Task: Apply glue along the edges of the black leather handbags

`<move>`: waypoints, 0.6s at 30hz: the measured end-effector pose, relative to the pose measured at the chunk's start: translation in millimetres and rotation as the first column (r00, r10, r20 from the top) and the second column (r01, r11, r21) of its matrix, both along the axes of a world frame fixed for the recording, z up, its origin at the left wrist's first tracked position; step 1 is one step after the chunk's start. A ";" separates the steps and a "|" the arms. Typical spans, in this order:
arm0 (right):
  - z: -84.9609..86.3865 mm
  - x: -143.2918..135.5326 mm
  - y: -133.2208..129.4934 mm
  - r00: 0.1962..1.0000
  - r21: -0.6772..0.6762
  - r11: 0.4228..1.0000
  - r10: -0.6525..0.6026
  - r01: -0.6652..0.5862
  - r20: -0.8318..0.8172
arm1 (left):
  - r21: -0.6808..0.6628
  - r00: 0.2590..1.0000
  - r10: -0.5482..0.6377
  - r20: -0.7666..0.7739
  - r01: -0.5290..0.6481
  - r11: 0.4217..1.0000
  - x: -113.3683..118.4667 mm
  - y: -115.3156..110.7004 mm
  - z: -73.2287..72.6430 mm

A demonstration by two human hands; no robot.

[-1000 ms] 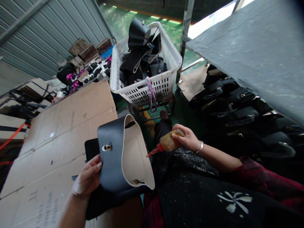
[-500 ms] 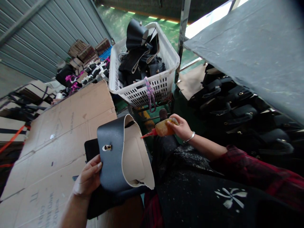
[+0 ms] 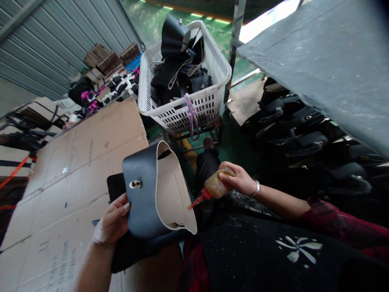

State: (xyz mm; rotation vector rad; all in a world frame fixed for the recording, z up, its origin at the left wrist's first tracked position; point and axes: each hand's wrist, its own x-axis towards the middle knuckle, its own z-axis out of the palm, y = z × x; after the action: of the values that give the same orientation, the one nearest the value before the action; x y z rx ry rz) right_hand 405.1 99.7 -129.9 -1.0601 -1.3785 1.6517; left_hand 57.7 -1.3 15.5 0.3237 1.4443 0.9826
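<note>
A black leather bag piece [image 3: 141, 202] with a beige lining and a gold clasp stands open over the cardboard. My left hand [image 3: 112, 221] pinches its left side between thumb and fingers. In my right hand [image 3: 237, 178] is a yellowish glue bottle [image 3: 216, 184], squeezed between thumb and fingers. Its red nozzle points down and left, with the tip at the right edge of the lining. A flat black piece [image 3: 117, 186] shows behind the bag piece, partly hidden by it.
Cardboard [image 3: 75, 170] covers the surface at left. A white basket [image 3: 185, 109] of black bag pieces stands ahead. Several black bags [image 3: 304, 146] lie at right, below a grey sheet [image 3: 328, 61]. Bundled pieces [image 3: 103, 61] are stacked at back left.
My right hand has moved the bottle down and slightly right, and the nozzle tip has gone lower along the lining's edge. My left hand keeps its hold on the bag piece.
</note>
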 end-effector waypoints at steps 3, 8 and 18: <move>3.1 4.5 -3.9 0.999 0.028 0.999 0.041 -0.041 0.007 | 0.024 1.000 0.015 -0.007 -0.015 1.000 3.0 1.0 -0.9; 2.5 10.0 4.7 0.989 0.162 0.982 -0.115 0.099 0.097 | -0.004 0.998 0.049 -0.045 -0.049 0.999 11.3 5.5 3.4; 2.6 -2.3 5.7 0.988 -0.066 0.986 -0.153 0.155 0.035 | -0.024 0.994 0.042 -0.104 -0.045 0.999 15.8 5.6 7.9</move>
State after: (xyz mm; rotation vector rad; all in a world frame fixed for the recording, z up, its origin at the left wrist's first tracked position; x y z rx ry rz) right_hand 402.9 105.4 -127.3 -1.2041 -1.2336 1.5852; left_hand 73.5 4.3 23.4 0.3289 1.5627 0.9933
